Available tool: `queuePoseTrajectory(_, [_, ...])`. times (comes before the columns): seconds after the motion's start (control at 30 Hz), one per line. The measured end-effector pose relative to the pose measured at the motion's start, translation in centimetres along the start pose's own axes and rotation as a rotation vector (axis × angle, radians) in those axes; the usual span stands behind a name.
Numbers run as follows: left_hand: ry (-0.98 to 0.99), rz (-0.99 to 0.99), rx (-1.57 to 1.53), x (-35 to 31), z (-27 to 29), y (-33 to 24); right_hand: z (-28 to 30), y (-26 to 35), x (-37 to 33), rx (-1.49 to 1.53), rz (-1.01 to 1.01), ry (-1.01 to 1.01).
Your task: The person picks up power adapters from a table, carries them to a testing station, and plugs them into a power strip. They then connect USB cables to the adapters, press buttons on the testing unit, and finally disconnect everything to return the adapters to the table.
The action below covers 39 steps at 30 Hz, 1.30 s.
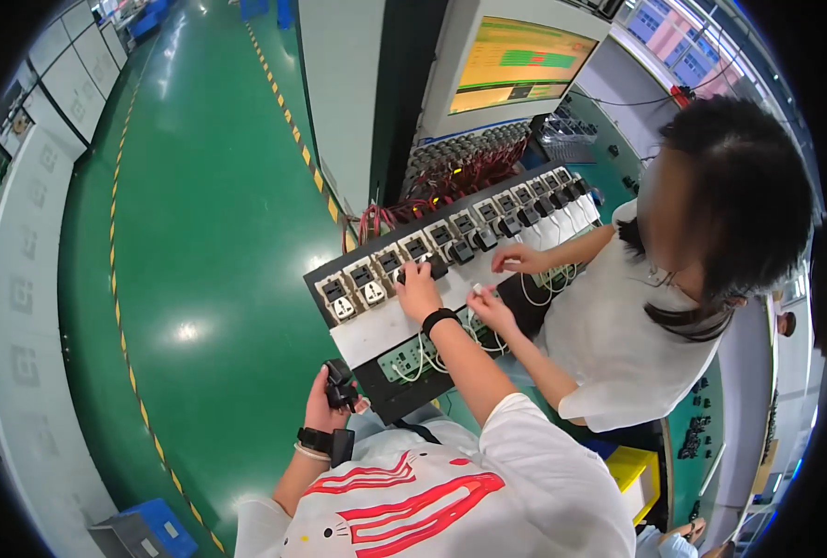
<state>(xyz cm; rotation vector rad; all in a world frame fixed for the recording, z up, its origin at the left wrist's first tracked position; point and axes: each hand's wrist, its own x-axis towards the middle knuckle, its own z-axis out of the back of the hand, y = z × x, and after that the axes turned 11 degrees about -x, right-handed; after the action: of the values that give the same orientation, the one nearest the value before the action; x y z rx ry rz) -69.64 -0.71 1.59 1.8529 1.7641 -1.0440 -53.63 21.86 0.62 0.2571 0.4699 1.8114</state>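
A long black rack (313,277) carries a row of white universal sockets (342,308), with black power adapters (482,239) plugged in along its farther part. My right hand (418,292) reaches over the near part, its fingers closed around a black adapter (400,276) at a socket; the fingers partly hide it. Off the rack's near left end, my left hand (318,406) grips several black power adapters (341,385). To my right, a co-worker's hand (495,310) holds a white cable plug (478,290). The co-worker's other hand (518,259) hovers over the white strip beside the sockets.
Green circuit boards (402,361) and looped white cables (420,368) lie along the rack's near side. Behind stands a cabinet with a lit screen (522,63) and red wires (474,181). The co-worker (641,307) stands close on the right. A yellow bin (639,474) sits at lower right.
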Motion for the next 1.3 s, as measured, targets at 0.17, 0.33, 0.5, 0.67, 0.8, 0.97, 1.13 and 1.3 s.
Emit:
queuePoseTrajectory(0.17, [0.001,0.008,0.05,1.2,-1.6,1.3,0.7,0.1,1.0,0.0,0.001,0.064])
queuePoseTrajectory(0.33, [-0.037,0.039,0.078,2.5,-3.6,2.3,0.5,0.0,0.6,0.003,0.004,0.061])
queuePoseTrajectory(0.5, [0.021,0.056,0.057,4.4,-5.1,2.5,-1.3,-0.2,0.3,-0.054,0.08,-0.021])
queuePoseTrajectory(0.67, [0.035,0.105,0.025,4.8,-6.1,1.0,-0.8,1.3,-0.3,-0.125,0.028,-0.088])
queuePoseTrajectory(0.8, [0.091,0.174,0.172,5.6,-6.8,-2.0,-1.5,1.1,0.7,-0.203,-0.011,-0.055])
queuePoseTrajectory(0.97, [0.327,0.237,0.445,7.2,-7.6,-6.5,0.8,2.4,0.6,-0.31,-0.062,0.14])
queuePoseTrajectory(1.13, [0.411,0.296,0.568,9.4,-7.3,-10.1,3.1,10.7,-3.4,-0.149,0.143,0.085])
queuePoseTrajectory(1.3, [0.445,0.372,0.648,10.4,-6.9,-11.0,0.9,13.3,-5.9,0.194,0.082,0.043])
